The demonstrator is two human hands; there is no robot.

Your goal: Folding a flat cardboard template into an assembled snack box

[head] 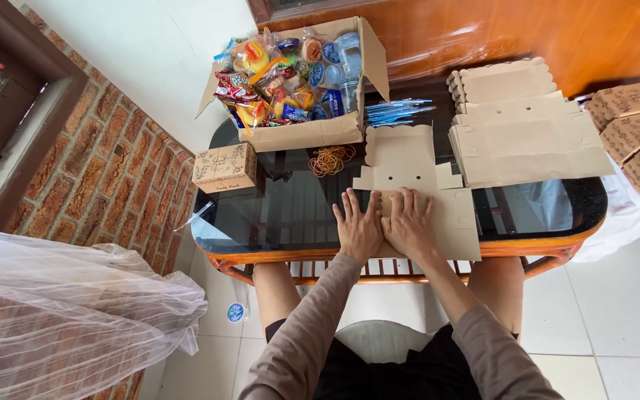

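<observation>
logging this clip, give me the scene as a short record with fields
left hand: left hand flat on the unfolded cardboard box blank
right hand: right hand flat on the same blank, beside the left
surface: glass table
behind: open carton of snacks, rubber bands, blue cutlery
right side: stack of flat blanks
left side: small folded box

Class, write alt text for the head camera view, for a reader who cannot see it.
Both hands, left hand and right hand, press flat on an unfolded cardboard box blank on a glass-topped table. Behind it sit an open carton of packaged snacks, rubber bands, a stack of flat blanks and a small folded box.
</observation>
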